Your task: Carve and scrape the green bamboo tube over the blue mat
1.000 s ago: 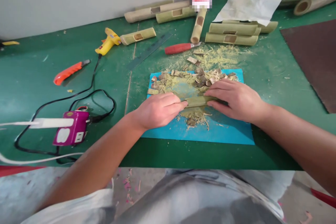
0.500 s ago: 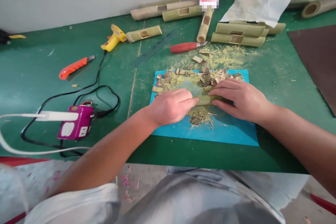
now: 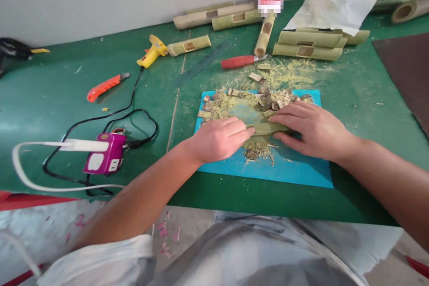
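The left hand [image 3: 223, 140] pinches a smooth greenish bamboo tube [image 3: 266, 129], fingers hiding its near end, over a flat blue sheet [image 3: 301, 173] strewn with curly shavings [image 3: 259, 152]. The right hand [image 3: 310, 129] grasps the other end, also hidden; a dark brown mat [image 3: 407, 67] runs out of view.

Head view, watched from my remote station. I see the person's left hand [image 3: 223, 140], fingers curled, closed on one end of a green bamboo piece [image 3: 265, 129]; the right hand [image 3: 310, 130] grips the other end, thumb on the near side. Beneath: blue sheet [image 3: 295, 172] on a green table [image 3: 241, 199], littered with pale shavings [image 3: 257, 153] and bamboo chips [image 3: 265, 99]. Beyond the sheet I log a red-handled knife [image 3: 237, 62], a flat ruler [image 3: 205, 64], and stacked, notched bamboo tubes [image 3: 307, 51] partly under white paper [image 3: 330, 10]. Left side: yellow glue gun [image 3: 150, 53], orange cutter [image 3: 105, 88], purple power adapter [image 3: 104, 154].
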`<action>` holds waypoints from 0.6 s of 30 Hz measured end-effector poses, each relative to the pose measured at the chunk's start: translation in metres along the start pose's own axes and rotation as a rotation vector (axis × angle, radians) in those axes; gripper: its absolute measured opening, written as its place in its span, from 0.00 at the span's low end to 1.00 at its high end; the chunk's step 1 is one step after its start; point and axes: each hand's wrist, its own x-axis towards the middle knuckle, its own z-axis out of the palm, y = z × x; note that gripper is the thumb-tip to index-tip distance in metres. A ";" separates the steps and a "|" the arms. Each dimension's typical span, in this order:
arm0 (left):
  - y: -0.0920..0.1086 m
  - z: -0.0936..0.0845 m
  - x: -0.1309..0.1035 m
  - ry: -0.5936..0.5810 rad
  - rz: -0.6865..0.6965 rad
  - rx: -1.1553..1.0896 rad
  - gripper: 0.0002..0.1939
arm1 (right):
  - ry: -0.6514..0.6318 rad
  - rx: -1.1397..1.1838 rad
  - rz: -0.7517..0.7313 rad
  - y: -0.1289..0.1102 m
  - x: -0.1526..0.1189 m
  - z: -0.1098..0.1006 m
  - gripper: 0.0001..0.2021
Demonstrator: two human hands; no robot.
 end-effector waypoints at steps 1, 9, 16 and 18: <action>0.000 0.000 -0.001 0.011 0.006 0.005 0.10 | 0.009 -0.027 0.006 0.000 -0.002 -0.002 0.18; -0.002 0.006 -0.003 0.067 -0.004 -0.019 0.08 | -0.082 -0.327 0.100 0.022 -0.031 -0.039 0.19; -0.003 0.007 -0.004 0.132 -0.047 -0.012 0.09 | -0.159 -0.223 0.079 0.035 -0.038 -0.043 0.11; -0.007 0.005 -0.005 0.137 -0.087 0.010 0.09 | -0.154 -0.210 0.096 0.027 -0.034 -0.041 0.12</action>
